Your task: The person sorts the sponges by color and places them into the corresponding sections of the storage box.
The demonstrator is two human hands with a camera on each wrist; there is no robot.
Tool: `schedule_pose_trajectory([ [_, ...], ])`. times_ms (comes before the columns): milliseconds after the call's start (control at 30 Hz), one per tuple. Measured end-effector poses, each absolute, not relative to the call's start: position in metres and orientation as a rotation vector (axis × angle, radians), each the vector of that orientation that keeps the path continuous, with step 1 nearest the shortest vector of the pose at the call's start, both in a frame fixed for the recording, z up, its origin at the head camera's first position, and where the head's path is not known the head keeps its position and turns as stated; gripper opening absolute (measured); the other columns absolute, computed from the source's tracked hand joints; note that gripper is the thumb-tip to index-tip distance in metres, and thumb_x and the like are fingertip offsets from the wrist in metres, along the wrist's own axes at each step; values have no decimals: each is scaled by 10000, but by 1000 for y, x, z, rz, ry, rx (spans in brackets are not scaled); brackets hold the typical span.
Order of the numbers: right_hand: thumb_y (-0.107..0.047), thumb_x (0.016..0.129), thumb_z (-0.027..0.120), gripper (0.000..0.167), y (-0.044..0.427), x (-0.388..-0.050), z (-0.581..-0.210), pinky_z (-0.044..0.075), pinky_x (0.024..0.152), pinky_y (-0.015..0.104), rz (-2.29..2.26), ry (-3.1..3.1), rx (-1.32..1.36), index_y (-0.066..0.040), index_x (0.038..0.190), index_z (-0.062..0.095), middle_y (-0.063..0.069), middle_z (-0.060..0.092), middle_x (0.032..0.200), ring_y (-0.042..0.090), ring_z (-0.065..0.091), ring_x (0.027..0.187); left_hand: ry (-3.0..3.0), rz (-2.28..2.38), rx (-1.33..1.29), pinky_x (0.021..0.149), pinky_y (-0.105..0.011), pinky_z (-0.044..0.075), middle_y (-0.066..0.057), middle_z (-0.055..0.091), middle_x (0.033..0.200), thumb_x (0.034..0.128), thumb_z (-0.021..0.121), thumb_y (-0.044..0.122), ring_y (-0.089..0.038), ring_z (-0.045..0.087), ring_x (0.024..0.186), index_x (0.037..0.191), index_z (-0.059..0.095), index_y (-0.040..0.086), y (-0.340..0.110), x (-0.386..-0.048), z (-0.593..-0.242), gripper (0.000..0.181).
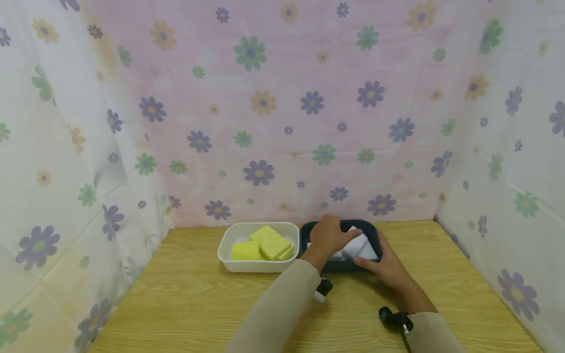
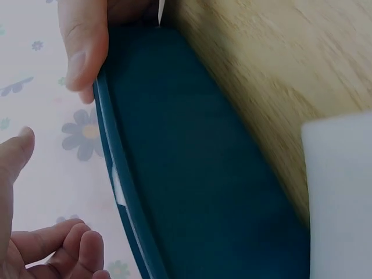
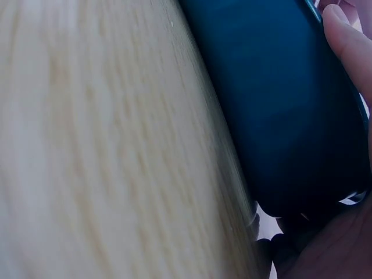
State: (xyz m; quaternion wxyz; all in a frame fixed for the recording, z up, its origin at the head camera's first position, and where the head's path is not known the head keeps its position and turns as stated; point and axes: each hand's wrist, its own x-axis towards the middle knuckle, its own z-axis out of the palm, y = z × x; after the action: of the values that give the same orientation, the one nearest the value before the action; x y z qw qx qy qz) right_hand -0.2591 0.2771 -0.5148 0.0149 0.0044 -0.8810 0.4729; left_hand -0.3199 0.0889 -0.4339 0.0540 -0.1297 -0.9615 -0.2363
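A dark teal plastic bin (image 1: 344, 266) stands near the back of the table, with folded white cloths (image 1: 355, 245) inside. Over the bin's left part reaches my left hand (image 1: 328, 238); in the left wrist view its thumb and loosely bent fingers show above the rim with nothing between them. My right hand (image 1: 388, 264) grips the bin's right end, thumb at the front rim and fingers around the side. The right wrist view shows the bin's front wall (image 3: 273, 104) close up, beside the right thumb (image 3: 349, 46). Part of the cloths is hidden behind my left hand.
Just left of the teal bin stands a white bin (image 1: 260, 266) with several yellow folded pieces (image 1: 271, 242) in it. Both bins are on a wooden table (image 1: 185, 304). Flowered curtains (image 1: 282, 122) hang behind and at both sides.
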Motion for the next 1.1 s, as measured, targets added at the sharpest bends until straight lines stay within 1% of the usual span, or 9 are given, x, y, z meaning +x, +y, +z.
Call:
schedule_pose_trajectory([
  [67, -565, 902, 752, 1238, 277, -260, -515, 170, 1169, 770, 1470, -2739, 15, -248, 1649, -183, 229, -14, 1730, 529, 64, 1564, -2913, -700, -410, 470, -296, 434, 28, 721, 935, 830, 676, 778, -127, 610, 643, 1008, 790, 174, 85, -319, -432, 639],
  [167, -563, 901, 754, 1238, 278, -261, -516, 170, 1169, 771, 1465, -2739, 16, -246, 1650, -180, 230, -11, 1730, 530, 65, 1564, -2908, -686, -451, 549, -295, 507, 14, 747, 1165, 855, 657, 767, -136, 689, 810, 1221, 769, 178, 78, -316, -427, 703],
  [333, -579, 895, 752, 1244, 278, -262, -518, 175, 1165, 773, 1448, -2750, 18, -222, 1656, -164, 232, -9, 1729, 535, 69, 1561, -2901, -683, -513, 706, -332, 585, 2, 715, 1248, 882, 642, 747, -162, 705, 990, 1285, 733, 164, 66, -311, -423, 714],
  [433, -597, 890, 748, 1249, 278, -262, -518, 178, 1166, 772, 1438, -2756, 15, -217, 1656, -163, 234, -5, 1729, 534, 75, 1561, -2879, -687, -545, 772, -343, 595, 1, 697, 1252, 890, 640, 737, -156, 693, 1018, 1318, 716, 165, 57, -308, -422, 718],
  [633, -599, 892, 744, 1247, 277, -260, -516, 182, 1171, 763, 1437, -2753, 12, -212, 1656, -162, 243, 1, 1726, 532, 79, 1560, -2816, -776, -624, 773, -322, 562, 24, 674, 1120, 892, 674, 698, -122, 648, 939, 1254, 737, 184, 39, -298, -421, 631],
  [733, -606, 896, 737, 1245, 277, -260, -516, 189, 1167, 765, 1432, -2763, 2, -208, 1655, -166, 249, 1, 1725, 539, 83, 1557, -2807, -840, -690, 789, -311, 554, 11, 670, 1123, 900, 695, 662, -121, 628, 943, 1216, 740, 178, 29, -290, -421, 580],
  [900, -601, 894, 743, 1248, 277, -259, -517, 188, 1166, 768, 1454, -2760, -7, -203, 1657, -160, 241, -5, 1727, 538, 77, 1558, -2800, -942, -754, 753, -273, 541, -12, 677, 1133, 906, 717, 620, -88, 604, 895, 1166, 740, 182, 11, -276, -427, 510],
  [1000, -605, 887, 749, 1256, 277, -260, -518, 195, 1166, 765, 1451, -2757, -10, -211, 1657, -161, 240, 0, 1727, 539, 82, 1557, -2784, -1003, -778, 719, -254, 536, -39, 679, 1151, 910, 728, 596, -65, 611, 862, 1151, 740, 171, 0, -269, -434, 488],
  [1100, -610, 882, 751, 1260, 277, -261, -517, 198, 1170, 760, 1439, -2759, -5, -225, 1654, -168, 239, 1, 1727, 536, 84, 1558, -2781, -1044, -790, 712, -238, 532, -50, 672, 1134, 918, 738, 560, -48, 610, 843, 1168, 742, 155, -14, -262, -443, 476],
])
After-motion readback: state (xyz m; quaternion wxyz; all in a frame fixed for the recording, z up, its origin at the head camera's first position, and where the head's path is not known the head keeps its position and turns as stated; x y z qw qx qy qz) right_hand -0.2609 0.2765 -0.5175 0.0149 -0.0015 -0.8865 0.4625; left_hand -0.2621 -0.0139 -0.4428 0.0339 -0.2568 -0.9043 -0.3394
